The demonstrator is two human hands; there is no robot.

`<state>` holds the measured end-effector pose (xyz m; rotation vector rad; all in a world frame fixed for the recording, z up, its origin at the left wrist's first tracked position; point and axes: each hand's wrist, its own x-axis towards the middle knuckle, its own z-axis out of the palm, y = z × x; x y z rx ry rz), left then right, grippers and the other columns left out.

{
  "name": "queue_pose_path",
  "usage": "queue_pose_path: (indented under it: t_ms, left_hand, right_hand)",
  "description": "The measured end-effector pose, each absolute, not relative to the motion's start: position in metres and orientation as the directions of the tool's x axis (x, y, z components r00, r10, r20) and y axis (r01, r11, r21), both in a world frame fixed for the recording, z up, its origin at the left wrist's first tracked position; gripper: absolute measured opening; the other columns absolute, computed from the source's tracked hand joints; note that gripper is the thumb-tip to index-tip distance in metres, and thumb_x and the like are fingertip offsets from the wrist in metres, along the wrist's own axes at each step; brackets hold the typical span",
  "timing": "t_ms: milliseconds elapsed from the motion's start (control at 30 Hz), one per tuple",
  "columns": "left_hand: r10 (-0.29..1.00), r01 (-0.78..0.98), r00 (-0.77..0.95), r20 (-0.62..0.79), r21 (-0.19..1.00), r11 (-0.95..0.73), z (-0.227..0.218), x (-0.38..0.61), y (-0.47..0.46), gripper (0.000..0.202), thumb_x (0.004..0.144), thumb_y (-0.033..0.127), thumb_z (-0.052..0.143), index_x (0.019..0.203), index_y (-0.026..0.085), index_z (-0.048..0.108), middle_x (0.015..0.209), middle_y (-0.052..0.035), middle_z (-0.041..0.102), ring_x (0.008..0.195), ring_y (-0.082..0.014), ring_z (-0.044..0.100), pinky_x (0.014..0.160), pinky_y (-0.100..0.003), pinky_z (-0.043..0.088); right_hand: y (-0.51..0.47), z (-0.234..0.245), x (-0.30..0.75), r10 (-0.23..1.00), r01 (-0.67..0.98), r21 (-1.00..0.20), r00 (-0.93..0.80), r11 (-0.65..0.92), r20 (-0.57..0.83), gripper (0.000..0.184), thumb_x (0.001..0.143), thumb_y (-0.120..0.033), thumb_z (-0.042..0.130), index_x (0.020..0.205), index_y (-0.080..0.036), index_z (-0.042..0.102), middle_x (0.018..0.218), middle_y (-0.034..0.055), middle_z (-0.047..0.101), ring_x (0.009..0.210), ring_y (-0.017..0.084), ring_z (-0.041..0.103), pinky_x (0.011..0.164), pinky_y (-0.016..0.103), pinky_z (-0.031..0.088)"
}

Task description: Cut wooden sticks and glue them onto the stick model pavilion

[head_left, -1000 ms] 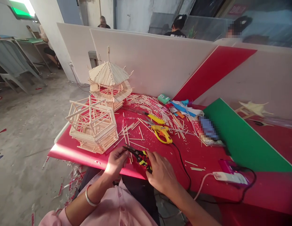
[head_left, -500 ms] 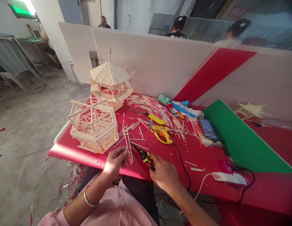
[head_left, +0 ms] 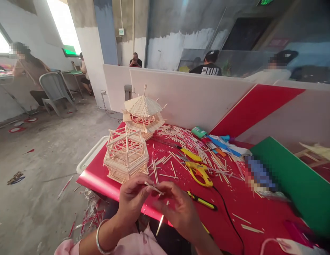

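A short thin wooden stick (head_left: 157, 190) is pinched between the thumb and fingers of my left hand (head_left: 134, 196). At its other end my right hand (head_left: 178, 207) curls its fingers against it, the thumb blurred. Black-and-yellow pliers (head_left: 203, 200) lie on the table beside my right hand, which hides part of them. Another stick piece (head_left: 160, 225) shows below my hands at the table's front edge. Just beyond my left hand stands an open hexagonal stick frame (head_left: 126, 156), and behind it a roofed stick pavilion (head_left: 144, 115).
Loose sticks (head_left: 180, 136) spread over the red table (head_left: 191, 226). A yellow glue gun (head_left: 200, 173) with a black cord and a yellow-handled cutter (head_left: 191, 154) lie right of centre. A green board (head_left: 289, 187) leans at the right. White panels (head_left: 180, 95) stand behind, with people beyond.
My right hand has let go of the pliers, now on the table, and moved to the stick at my left hand. The view has tilted up and turned left.
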<state>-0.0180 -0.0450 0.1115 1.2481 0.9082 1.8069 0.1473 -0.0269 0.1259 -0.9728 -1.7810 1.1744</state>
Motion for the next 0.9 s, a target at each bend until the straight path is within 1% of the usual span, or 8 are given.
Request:
queue_pose_path:
  t_ms: [100,167,233,300,400,467,633,900]
  left_hand:
    - [0.874,-0.235,-0.276,0.401,0.853,-0.466,0.132,-0.037,-0.046,0.009,0.081,0.017,0.072,0.085,0.025,0.073,0.081,-0.0015,0.072,0.073,-0.0139,0.066,0.064,-0.023,0.054]
    - [0.899,-0.215,-0.237,0.368,0.882,-0.418,0.149,-0.055,-0.044,0.007,0.082,0.018,0.072,0.082,0.025,0.073,0.076,-0.0003,0.073,0.062,-0.012,0.066,0.054,-0.021,0.052]
    - [0.911,-0.087,-0.175,0.373,0.916,-0.392,0.168,-0.075,-0.038,0.004,0.081,0.02,0.073,0.08,0.023,0.073,0.065,0.0007,0.071,0.054,-0.011,0.063,0.047,-0.02,0.048]
    - [0.883,0.098,-0.14,0.448,0.894,-0.438,0.188,-0.096,-0.026,0.002,0.08,0.021,0.073,0.08,0.022,0.075,0.066,-0.0004,0.072,0.058,-0.012,0.065,0.051,-0.021,0.05]
    - [0.812,0.389,-0.015,0.583,0.751,-0.533,0.211,-0.125,0.005,0.006,0.08,0.022,0.072,0.083,0.022,0.077,0.084,-0.0041,0.076,0.078,-0.0156,0.069,0.073,-0.028,0.054]
    - [0.775,0.466,0.03,0.631,0.677,-0.57,0.219,-0.139,0.03,0.008,0.081,0.023,0.07,0.083,0.022,0.078,0.092,-0.0054,0.076,0.087,-0.0171,0.069,0.082,-0.032,0.053]
    - [0.856,0.502,0.055,0.515,0.727,-0.47,0.218,-0.152,0.079,0.012,0.077,0.028,0.071,0.084,0.021,0.077,0.077,-0.0019,0.076,0.069,-0.0136,0.066,0.063,-0.027,0.052]
    - [0.858,0.495,0.092,0.505,0.724,-0.479,0.206,-0.151,0.09,0.014,0.074,0.028,0.072,0.086,0.021,0.077,0.072,0.001,0.075,0.066,-0.0119,0.065,0.062,-0.024,0.051]
  right_hand:
    - [-0.017,0.143,0.107,0.899,-0.129,-0.954,-0.32,0.272,0.299,0.016,0.085,-0.039,0.068,0.082,-0.023,0.069,0.072,0.0,0.067,0.06,0.012,0.06,0.059,0.025,0.053]
    - [-0.003,0.153,0.09,0.879,-0.258,-0.929,-0.333,0.264,0.343,0.016,0.083,-0.039,0.071,0.081,-0.023,0.07,0.069,-0.0009,0.065,0.055,0.01,0.057,0.053,0.024,0.05]
    - [0.012,0.167,0.078,0.843,-0.318,-0.909,-0.38,0.268,0.381,0.016,0.082,-0.04,0.072,0.084,-0.024,0.071,0.069,-0.0016,0.064,0.053,0.01,0.055,0.048,0.023,0.048]
    - [0.029,0.184,0.067,0.805,-0.29,-0.882,-0.374,0.371,0.461,0.013,0.083,-0.038,0.07,0.085,-0.025,0.071,0.074,-0.0014,0.065,0.058,0.01,0.057,0.049,0.022,0.047]
    - [0.058,0.206,0.05,0.736,-0.066,-0.78,-0.291,0.623,0.612,0.007,0.085,-0.03,0.068,0.081,-0.026,0.071,0.086,-0.0008,0.069,0.074,0.011,0.062,0.062,0.023,0.05]
    - [0.078,0.213,0.04,0.714,0.073,-0.729,-0.291,0.68,0.637,0.008,0.086,-0.03,0.066,0.083,-0.025,0.072,0.082,-0.0012,0.071,0.071,0.01,0.062,0.064,0.024,0.051]
    - [0.112,0.206,0.024,0.686,0.193,-0.666,-0.34,0.72,0.643,0.012,0.084,-0.033,0.068,0.088,-0.023,0.074,0.082,0.0013,0.074,0.072,0.014,0.065,0.065,0.028,0.052]
    - [0.12,0.198,0.02,0.68,0.187,-0.667,-0.371,0.721,0.632,0.013,0.084,-0.03,0.068,0.093,-0.023,0.075,0.087,0.002,0.075,0.077,0.015,0.068,0.069,0.03,0.055]
